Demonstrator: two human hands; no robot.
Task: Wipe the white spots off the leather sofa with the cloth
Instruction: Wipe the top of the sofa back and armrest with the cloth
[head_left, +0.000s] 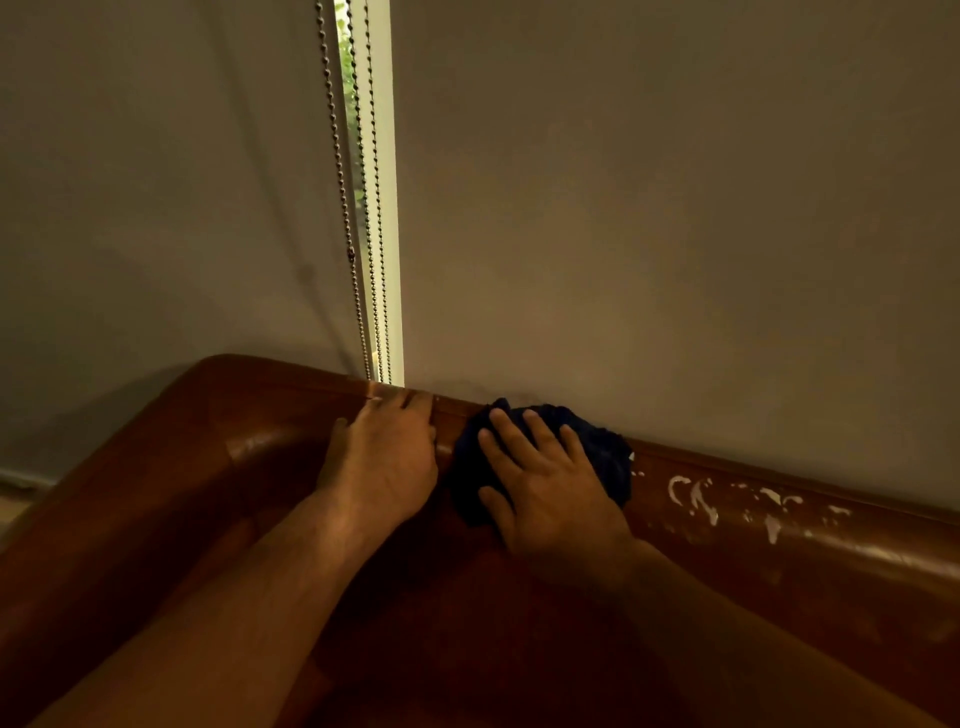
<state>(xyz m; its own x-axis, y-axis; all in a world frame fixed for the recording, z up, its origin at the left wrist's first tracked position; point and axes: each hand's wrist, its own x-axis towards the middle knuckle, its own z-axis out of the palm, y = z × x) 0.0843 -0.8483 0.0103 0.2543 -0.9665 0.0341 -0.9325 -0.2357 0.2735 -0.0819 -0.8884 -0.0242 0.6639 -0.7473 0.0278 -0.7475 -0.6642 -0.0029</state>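
A brown leather sofa (208, 467) runs across the lower view, its backrest top against the blinds. A bunched dark blue cloth (597, 441) lies on the backrest top, and my right hand (540, 483) presses flat on it with fingers spread. My left hand (384, 457) rests on the backrest just left of the cloth, fingers hooked over the top edge, holding nothing else. White spots and smears (727, 499) mark the leather to the right of the cloth.
Grey roller blinds (675, 208) hang behind the sofa. Bead chains (358, 208) dangle in the narrow bright gap between the blinds, ending just above the backrest. The sofa's left arm curves toward me.
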